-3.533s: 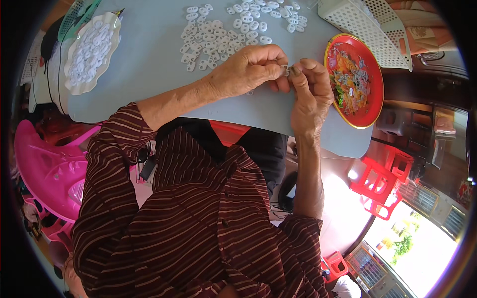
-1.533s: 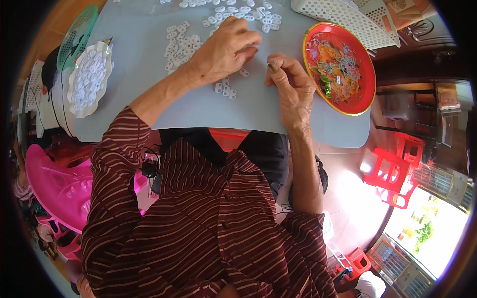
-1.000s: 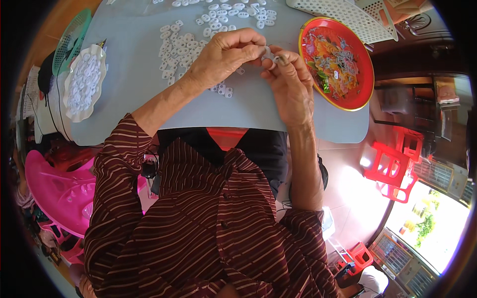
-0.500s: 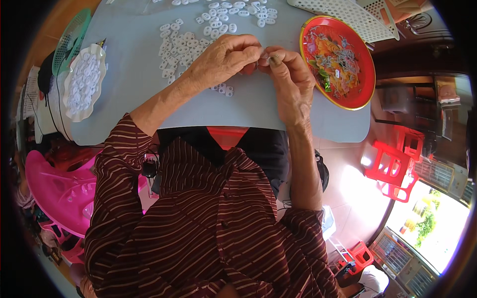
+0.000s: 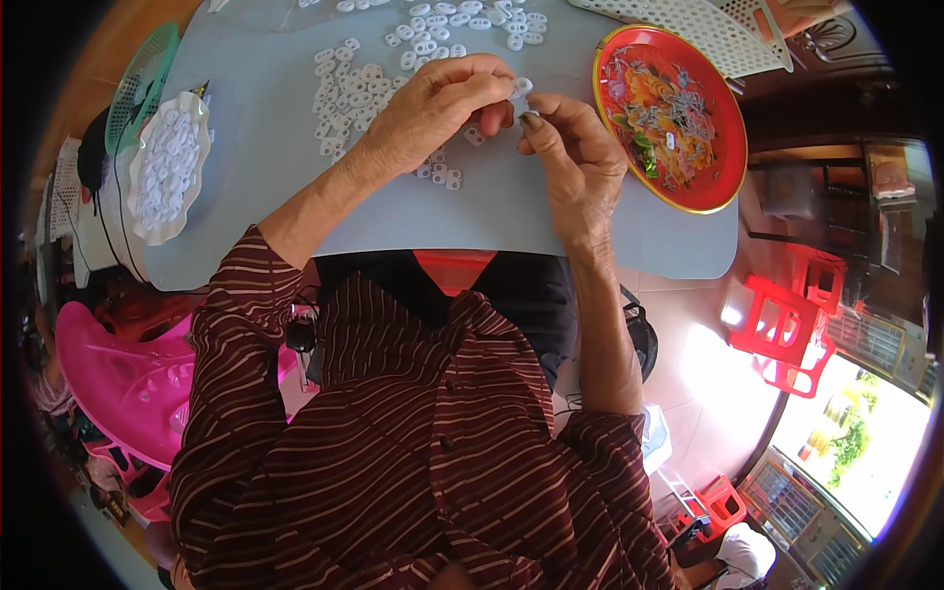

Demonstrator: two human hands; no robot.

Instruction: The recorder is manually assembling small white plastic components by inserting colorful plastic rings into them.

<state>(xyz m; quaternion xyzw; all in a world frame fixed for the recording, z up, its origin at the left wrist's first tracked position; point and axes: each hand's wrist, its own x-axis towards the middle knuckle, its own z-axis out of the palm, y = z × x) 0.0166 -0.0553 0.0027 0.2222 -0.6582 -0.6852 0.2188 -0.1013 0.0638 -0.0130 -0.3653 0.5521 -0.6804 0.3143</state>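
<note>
Between the thumb and fingertips of my left hand (image 5: pixel 442 106) is a small white oval plastic piece with holes (image 5: pixel 521 87). My right hand (image 5: pixel 580 152) is just to its right, thumb and forefinger pinched close together. Whatever is in that pinch is too small to make out. Many similar white pieces (image 5: pixel 359 90) lie loose on the grey table (image 5: pixel 492 221) beyond and beside my left hand, with a few more (image 5: pixel 452 179) under its wrist. One piece (image 5: pixel 474 136) lies beneath my left fingers.
Right of my hands is a red round tray (image 5: pixel 723 182) holding many thin greyish bits. A scalloped white dish (image 5: pixel 147 234) piled with white pieces sits at left, near a green mesh basket (image 5: pixel 162 49). A white perforated basket (image 5: pixel 678 34) is at far right, beside another person's hand (image 5: pixel 796 12).
My hands have come apart slightly from touching. The white piece now shows at my left fingertips, and my right hand has drawn a little down and right.
</note>
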